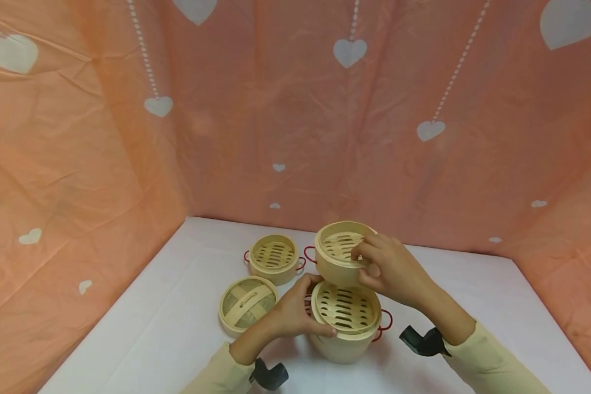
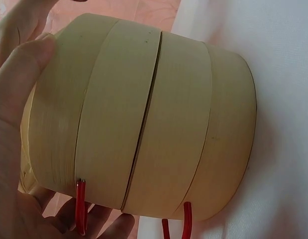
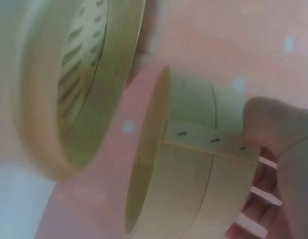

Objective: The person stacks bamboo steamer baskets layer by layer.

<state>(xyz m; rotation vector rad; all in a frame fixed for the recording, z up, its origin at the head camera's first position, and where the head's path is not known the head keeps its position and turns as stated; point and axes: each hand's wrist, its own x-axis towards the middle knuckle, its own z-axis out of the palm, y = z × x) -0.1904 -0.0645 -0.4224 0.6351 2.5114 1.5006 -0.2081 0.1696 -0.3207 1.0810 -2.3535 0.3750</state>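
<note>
Two bamboo steamer baskets [image 1: 343,346] stand stacked upright, slatted floor facing up. My left hand [image 1: 295,313] grips the upper one's side, thumb in front and fingers round behind. In the left wrist view a dark seam divides the stacked baskets [image 2: 178,114], and red handles [image 2: 80,209] stick out below. Above and just behind the stack, a third steamer basket [image 1: 336,269] is held up by my right hand [image 1: 391,268], which pinches its right rim. The right wrist view shows this lifted basket [image 3: 188,179] apart from the stack, with my thumb [image 3: 270,122] against its side.
Left of the stack lies a round woven lid [image 1: 241,323] with a strap handle. Another steamer basket [image 1: 276,273] with red handles sits behind the lid. The white table [image 1: 167,306] meets pink heart-print cloth walls [image 1: 295,120] at the back and sides.
</note>
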